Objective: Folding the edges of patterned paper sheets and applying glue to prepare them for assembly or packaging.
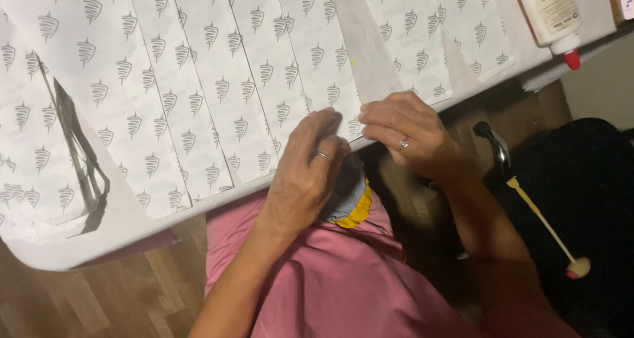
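- Watching the head cam feed here: both hands are working right at the near edge of the surface (99,242), fingertips almost touching each other.
- Left hand (307,173) is curled nearly closed, fingers pinched down on the edge of a printed paper strip (330,80). Ring on one finger.
- Right hand (403,136) is also mostly closed and seems to pinch a thin pale sliver at the strip's lower end. Can't tell if that's a tool or just the paper edge. Ring here too.
- Progress, my guess: a good chunk is done. The printed strips lie side by side, overlapping like fanned slats, across most of the surface. The one under the hands looks like the one being worked on; the sheets to the right look less tidy.
- Count: I make out roughly seven or eight strips, borders get fuzzy on the left. One white glue bottle (549,11) with a red tip, top right corner, well apart from the hands.
- One stick with a rounded end (545,227) lies off the surface, on something dark to the right.
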